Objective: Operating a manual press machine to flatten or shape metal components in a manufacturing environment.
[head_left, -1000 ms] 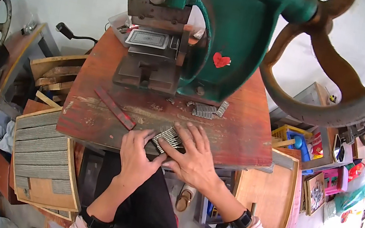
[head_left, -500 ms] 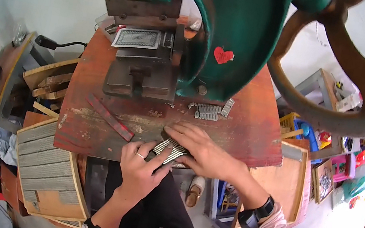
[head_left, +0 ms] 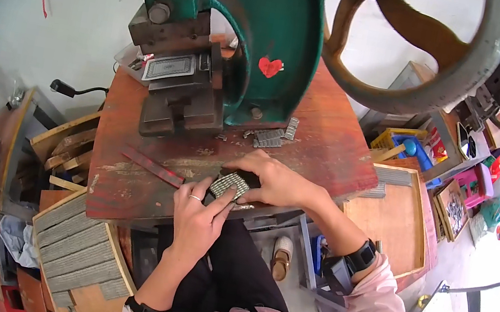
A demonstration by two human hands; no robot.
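Note:
At the front edge of the worn reddish wooden table, a small bundle of silvery ribbed metal pieces (head_left: 230, 185) sits between both my hands. My left hand (head_left: 199, 210), a ring on one finger, grips the bundle's near left side with its fingertips. My right hand (head_left: 280, 183) curls round the far and right sides, thumb at the near corner. A few loose metal strips (head_left: 268, 137) lie beyond, at the foot of a green press (head_left: 268, 32). A dark red flat bar (head_left: 153, 166) rests left of my hands, its near end close to my left fingers.
A patterned card (head_left: 170, 68) lies on the press bed. The press's large handwheel (head_left: 406, 102) overhangs the right side. Lower left stands a wooden tray (head_left: 82, 253) with rows of grey strips; another wooden tray (head_left: 386, 220) is at right. A grey drawer (head_left: 308, 250) sits beneath my right forearm.
The whole view has shifted, so the press appears further left. Both hands stay on the bundle, which now shows a broader face of small ribbed ends instead of long slanted strips.

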